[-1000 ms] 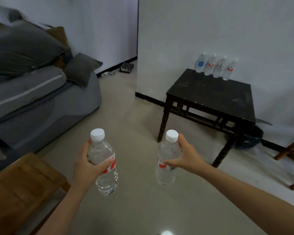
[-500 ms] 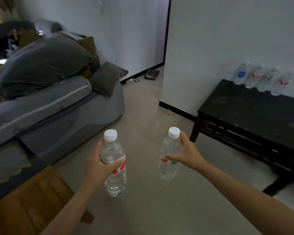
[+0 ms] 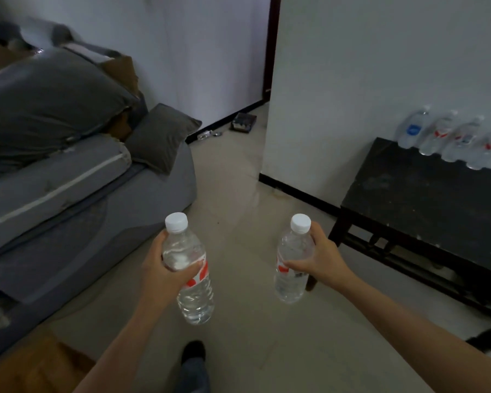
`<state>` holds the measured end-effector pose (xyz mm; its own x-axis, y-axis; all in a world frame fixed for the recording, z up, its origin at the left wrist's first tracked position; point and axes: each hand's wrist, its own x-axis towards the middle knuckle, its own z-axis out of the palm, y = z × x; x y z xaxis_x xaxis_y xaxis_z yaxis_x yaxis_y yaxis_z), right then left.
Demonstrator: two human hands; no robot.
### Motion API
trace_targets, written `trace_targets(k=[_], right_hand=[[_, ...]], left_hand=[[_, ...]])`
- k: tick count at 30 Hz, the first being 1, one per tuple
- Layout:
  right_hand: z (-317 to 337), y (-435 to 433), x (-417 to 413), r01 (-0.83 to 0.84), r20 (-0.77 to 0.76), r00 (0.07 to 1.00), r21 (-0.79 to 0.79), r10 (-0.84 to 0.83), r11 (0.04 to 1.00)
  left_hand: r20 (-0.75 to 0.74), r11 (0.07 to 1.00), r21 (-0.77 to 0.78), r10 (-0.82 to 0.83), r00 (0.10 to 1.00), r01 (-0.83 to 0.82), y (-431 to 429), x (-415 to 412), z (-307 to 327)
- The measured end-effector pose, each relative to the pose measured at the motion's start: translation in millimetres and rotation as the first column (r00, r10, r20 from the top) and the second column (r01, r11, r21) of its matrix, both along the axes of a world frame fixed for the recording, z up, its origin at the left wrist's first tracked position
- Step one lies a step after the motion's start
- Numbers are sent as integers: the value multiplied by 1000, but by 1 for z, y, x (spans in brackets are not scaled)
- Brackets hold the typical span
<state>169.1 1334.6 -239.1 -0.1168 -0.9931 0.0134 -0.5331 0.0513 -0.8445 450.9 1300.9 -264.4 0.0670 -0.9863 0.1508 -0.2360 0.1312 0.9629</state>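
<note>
Below and behind the fingers, one dark shoe (image 3: 193, 351) is on the pale floor (image 3: 238, 350): person standing, mid-carry. Left hand (image 3: 165, 275) is wrapped round the upper body of the left bottle (image 3: 196, 303), thumb across the front and the other fingers hidden behind the plastic. The bottle is clear, capped, tilted slightly, and hangs in air with its base below the grip. Right hand (image 3: 321, 259) clasps the right bottle (image 3: 289, 285) the same way, just under the shoulder, cap above the knuckles. The two bottles are well apart and neither touches anything but its hand. Judged step: transport, not yet placement. The black table (image 3: 425, 199) lies beyond and to the right of the right hand's fingers, with a row of four bottles (image 3: 448, 139) at its wall edge. The likely next move is to turn right, close on the table and set each base flat on the bare top in front of that row. Beyond the left fingers is a grey sofa (image 3: 82, 199). The table's right end is cut off by the frame, the row's labels are blurred, and a small dark box (image 3: 243, 122) far off by the doorway cannot be identified.
</note>
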Motion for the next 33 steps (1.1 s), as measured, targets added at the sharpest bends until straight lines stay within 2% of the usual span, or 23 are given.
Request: trace_targets(k=[6, 13, 21, 25, 33], right_hand=[[6, -80, 1, 125, -42, 991, -31, -127, 992], [25, -168, 9, 305, -35, 951, -71, -308, 950], [13, -211, -10, 432, -78, 899, -8, -431, 902], [6, -233, -32, 467, -103, 881, 32, -462, 884], [5, -345, -106, 472, -72, 880, 12, -470, 882]], left_hand=[[-23, 993, -44, -108, 994, 107, -121, 0, 4], [33, 961, -85, -260, 965, 262, -264, -8, 24], [-44, 935, -14, -355, 934, 355, -345, -47, 3], [-18, 899, 30, -437, 899, 437, -378, -80, -11], [-47, 877, -5, -481, 876, 481, -477, -172, 1]])
